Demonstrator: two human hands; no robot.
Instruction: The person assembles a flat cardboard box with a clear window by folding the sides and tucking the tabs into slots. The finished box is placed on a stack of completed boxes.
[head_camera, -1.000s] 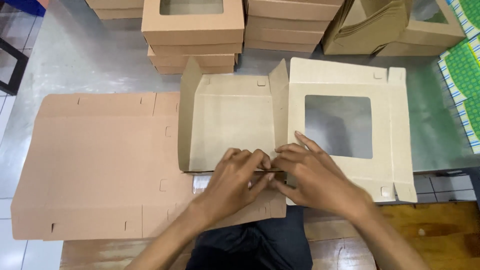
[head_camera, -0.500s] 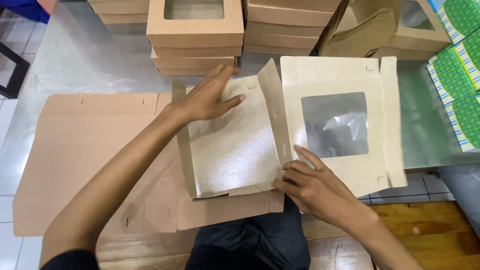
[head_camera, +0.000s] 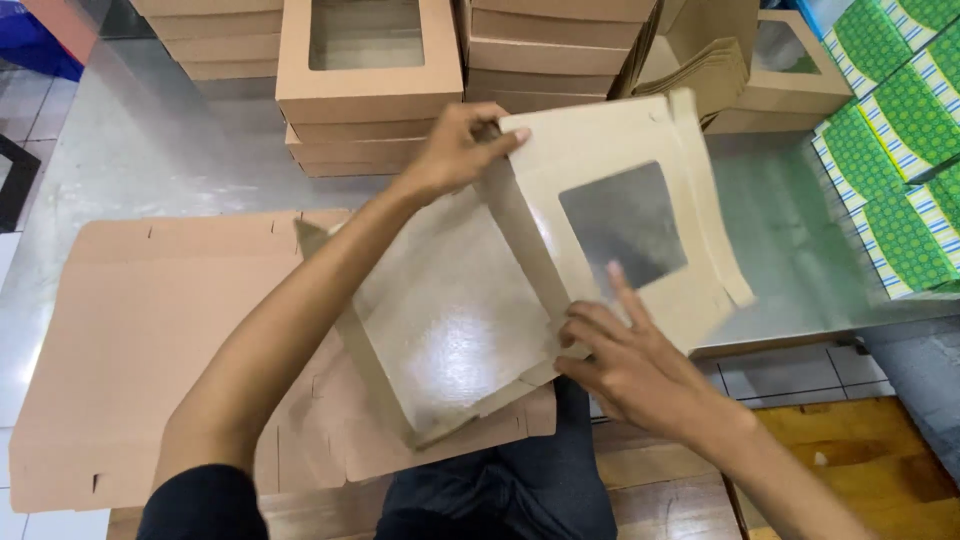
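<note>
Over the steel table (head_camera: 160, 150), left hand (head_camera: 455, 150) pinches the windowed box (head_camera: 560, 250) top edge; right hand (head_camera: 625, 360) presses its lid.

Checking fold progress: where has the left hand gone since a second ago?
Yes: left hand moved from the box's near edge to its far corner, toward the stacked boxes.

Box (head_camera: 560, 260): tan card, pale lining, grey window. Flat cardboard (head_camera: 150, 350): brown. Packets (head_camera: 900, 150): green dotted, blue-striped edges. Table (head_camera: 160, 150): grey.
</note>
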